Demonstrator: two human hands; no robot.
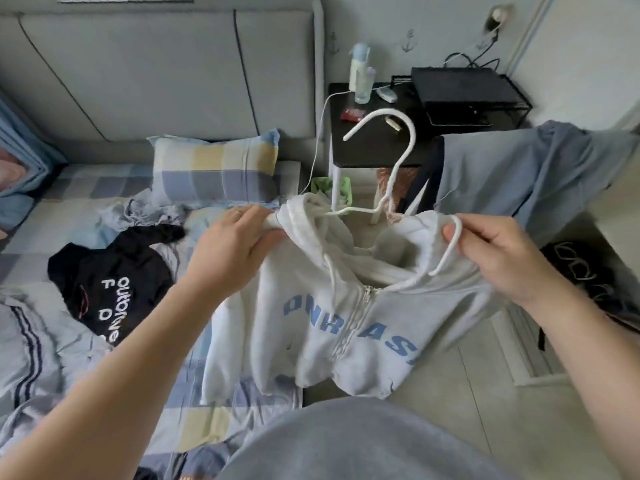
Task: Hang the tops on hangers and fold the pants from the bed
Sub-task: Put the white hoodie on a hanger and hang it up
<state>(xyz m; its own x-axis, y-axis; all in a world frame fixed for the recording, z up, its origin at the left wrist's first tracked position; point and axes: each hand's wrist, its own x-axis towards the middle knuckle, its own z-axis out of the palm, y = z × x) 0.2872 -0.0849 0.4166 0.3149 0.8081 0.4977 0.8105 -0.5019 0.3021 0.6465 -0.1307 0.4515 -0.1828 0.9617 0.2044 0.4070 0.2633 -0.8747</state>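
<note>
A light grey zip hoodie (311, 341) with blue letters hangs in the air over the bed's edge, held between both hands. A white hanger (398, 161) sits inside its neck, hook up. My left hand (235, 244) grips the hoodie's left shoulder by the hood. My right hand (498, 258) pinches the hanger's right end together with the hoodie's right shoulder. On the bed lie a black top (114, 289) with white letters, crumpled light blue clothes (138, 209) and grey pants (31, 341) with dark stripes.
A checked pillow (218, 168) lies at the bed's head. A black nightstand (377, 133) with bottles and a cable stands beyond the hoodie. A blue garment (519, 171) hangs at the right. Dark items (581, 271) lie on the tiled floor.
</note>
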